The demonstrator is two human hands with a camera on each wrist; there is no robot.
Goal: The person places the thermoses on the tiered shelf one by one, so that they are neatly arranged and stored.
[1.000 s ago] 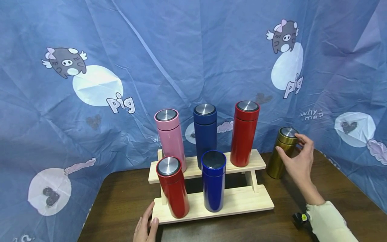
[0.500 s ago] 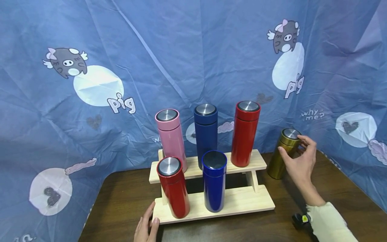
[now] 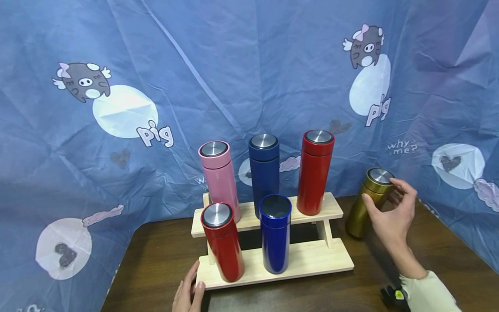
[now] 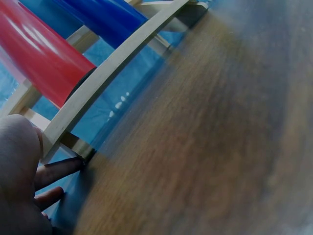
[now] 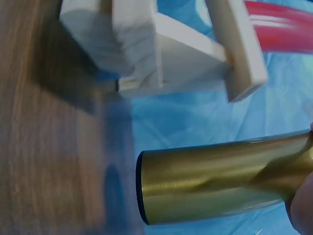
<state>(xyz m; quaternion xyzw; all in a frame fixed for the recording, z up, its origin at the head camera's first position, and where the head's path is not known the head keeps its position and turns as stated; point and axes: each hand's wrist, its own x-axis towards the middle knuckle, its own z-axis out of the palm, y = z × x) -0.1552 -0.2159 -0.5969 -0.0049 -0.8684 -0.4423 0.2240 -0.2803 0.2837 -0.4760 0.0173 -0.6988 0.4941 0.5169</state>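
Note:
My right hand (image 3: 395, 216) grips a gold thermos bottle (image 3: 360, 212) near its silver-topped lid, to the right of a two-tier wooden stand (image 3: 315, 259). The bottle leans right at the top; in the right wrist view a gap shows between its dark base and the table. At the stand's left end, my left hand (image 3: 187, 291) holds the front corner of the lower shelf, thumb in front and fingers along the side. On that shelf stand a red bottle (image 3: 225, 249) and a glossy blue bottle (image 3: 276, 242).
Pink (image 3: 221, 184), navy (image 3: 265, 180) and red (image 3: 315, 180) bottles stand upright on the upper shelf. A blue patterned cloth (image 3: 234, 78) hangs behind the brown table (image 3: 156, 251). A small black object with a yellow-green spot (image 3: 393, 295) is by the right sleeve.
My right hand has moved right and slightly toward me with the gold thermos bottle, which has shifted the same way along with its base. My left hand and the stand have stayed put.

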